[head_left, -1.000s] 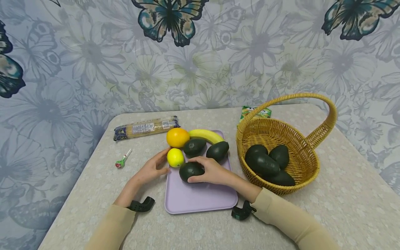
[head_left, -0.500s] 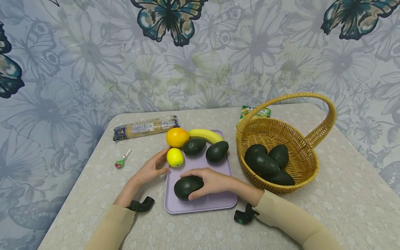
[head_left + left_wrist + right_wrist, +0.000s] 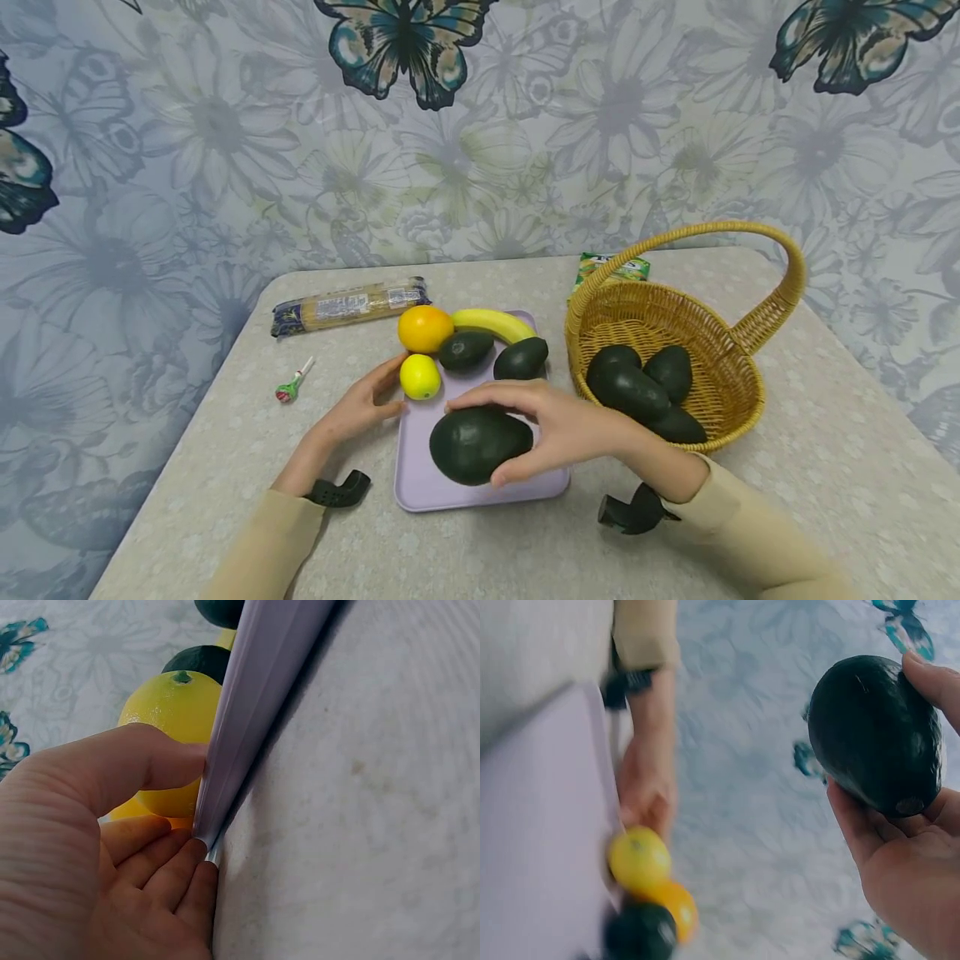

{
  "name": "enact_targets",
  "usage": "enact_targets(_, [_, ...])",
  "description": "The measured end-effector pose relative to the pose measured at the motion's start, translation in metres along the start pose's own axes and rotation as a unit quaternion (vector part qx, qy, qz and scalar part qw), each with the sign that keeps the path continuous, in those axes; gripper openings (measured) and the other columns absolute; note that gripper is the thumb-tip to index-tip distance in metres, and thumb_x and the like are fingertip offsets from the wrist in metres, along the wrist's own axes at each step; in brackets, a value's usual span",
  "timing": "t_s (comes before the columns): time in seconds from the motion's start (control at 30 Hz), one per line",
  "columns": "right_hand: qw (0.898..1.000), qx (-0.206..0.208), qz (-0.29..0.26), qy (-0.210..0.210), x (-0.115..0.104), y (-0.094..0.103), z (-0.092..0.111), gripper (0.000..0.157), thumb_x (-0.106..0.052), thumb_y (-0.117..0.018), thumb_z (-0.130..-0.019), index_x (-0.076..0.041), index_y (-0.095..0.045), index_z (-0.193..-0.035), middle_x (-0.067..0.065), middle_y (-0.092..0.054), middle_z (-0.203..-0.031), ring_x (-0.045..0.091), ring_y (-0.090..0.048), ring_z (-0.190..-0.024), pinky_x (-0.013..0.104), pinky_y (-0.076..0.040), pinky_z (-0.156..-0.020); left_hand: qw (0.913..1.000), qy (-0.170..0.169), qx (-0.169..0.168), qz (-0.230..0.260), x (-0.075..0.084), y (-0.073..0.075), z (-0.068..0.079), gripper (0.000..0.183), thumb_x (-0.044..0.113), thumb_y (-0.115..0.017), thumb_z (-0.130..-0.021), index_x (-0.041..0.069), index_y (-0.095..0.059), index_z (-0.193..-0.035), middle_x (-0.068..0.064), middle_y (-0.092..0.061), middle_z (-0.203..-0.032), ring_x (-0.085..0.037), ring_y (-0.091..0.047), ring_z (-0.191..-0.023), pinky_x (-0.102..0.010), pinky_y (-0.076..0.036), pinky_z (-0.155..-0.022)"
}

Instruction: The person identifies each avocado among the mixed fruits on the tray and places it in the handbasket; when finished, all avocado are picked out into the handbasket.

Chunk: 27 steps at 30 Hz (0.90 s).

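"Since the avocado (image 3: pixel 476 446) hangs above the tray (image 3: pixel 420 490), toward its front, what holds it?"

"Your right grip (image 3: pixel 566 427), closed around it: thumb on the side facing the tray's front edge, fingers across the opposite side, probably because something so rounded and glossy needs support from both."

"How does it sit there?"

"One end is tucked toward your palm; the other is bare, pointing to the tray's left edge."

"And your left grip (image 3: pixel 367 407)?"

"Relaxed, grasping nothing, against the tray's left edge beside the lemon (image 3: pixel 419 377), perhaps to steady them. Your basket (image 3: pixel 708 333), right of the tray, carries more avocados (image 3: pixel 630 393), heaped together, seemingly bracing one another."
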State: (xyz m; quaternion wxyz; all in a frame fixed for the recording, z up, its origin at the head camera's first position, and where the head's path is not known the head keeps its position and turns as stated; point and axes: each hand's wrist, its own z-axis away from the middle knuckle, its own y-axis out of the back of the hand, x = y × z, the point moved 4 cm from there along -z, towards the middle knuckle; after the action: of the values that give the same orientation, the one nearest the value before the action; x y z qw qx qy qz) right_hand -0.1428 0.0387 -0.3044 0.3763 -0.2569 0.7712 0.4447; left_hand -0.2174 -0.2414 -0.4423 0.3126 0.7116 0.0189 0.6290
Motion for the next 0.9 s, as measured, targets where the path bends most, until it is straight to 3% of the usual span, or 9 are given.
enact_targets(0.27, [0.996,0.082,0.029,-0.021,-0.020,0.059,0.048,0.073,-0.001,-0.078,-0.075,-0.006,-0.044,-0.139,0.007,-0.047,-0.139,0.026,-0.047,-0.122,0.036,-0.048,-0.094,0.9999,-0.009,-0.004,0.002,-0.002,-0.001,-0.001,0.078,0.005,-0.065,-0.087,0.006,-0.020,-0.151,-0.019,-0.022,-0.152,-0.039,-0.023,-0.136,-0.052,-0.021,-0.111])
enact_targets(0.47, [0.989,0.137,0.049,-0.043,-0.027,0.102,0.090,0.074,0.015,-0.073,-0.072,0.002,-0.043,-0.138,0.017,-0.046,-0.137,0.025,-0.045,-0.124,0.027,-0.046,-0.095,0.9999,-0.004,-0.008,0.008,-0.002,-0.001,-0.001,0.078,0.004,-0.064,-0.087,0.007,-0.019,-0.151,-0.017,-0.022,-0.153,-0.037,-0.024,-0.137,-0.049,-0.023,-0.111])
enact_targets(0.6, [0.980,0.164,0.078,-0.077,-0.020,0.127,0.120,0.073,0.018,-0.069,-0.074,0.003,-0.040,-0.140,0.013,-0.045,-0.139,0.019,-0.047,-0.122,0.022,-0.049,-0.088,0.9999,0.003,-0.006,0.009,-0.001,0.000,0.000,0.078,0.005,-0.064,-0.087,0.008,-0.019,-0.151,-0.015,-0.022,-0.153,-0.034,-0.024,-0.137,-0.047,-0.023,-0.111])
enact_targets(0.77, [0.957,0.194,0.132,-0.171,0.006,0.150,0.162,0.069,0.010,-0.067,-0.080,-0.003,-0.040,-0.142,0.001,-0.049,-0.136,0.012,-0.055,-0.111,0.017,-0.050,-0.082,0.9999,0.005,-0.006,0.013,0.000,0.001,0.000,0.079,0.005,-0.065,-0.087,0.008,-0.020,-0.151,-0.016,-0.022,-0.153,-0.036,-0.025,-0.137,-0.049,-0.024,-0.111])
enact_targets(0.9, [0.925,0.207,0.172,-0.269,0.023,0.158,0.195,0.064,-0.002,-0.071,-0.082,-0.013,-0.045,-0.140,-0.006,-0.053,-0.129,0.005,-0.055,-0.107,0.018,-0.049,-0.079,0.9999,0.008,-0.009,0.012,0.000,-0.001,0.000,0.079,0.006,-0.065,-0.088,0.009,-0.019,-0.151,-0.016,-0.021,-0.153,-0.037,-0.025,-0.136,-0.049,-0.024,-0.111])
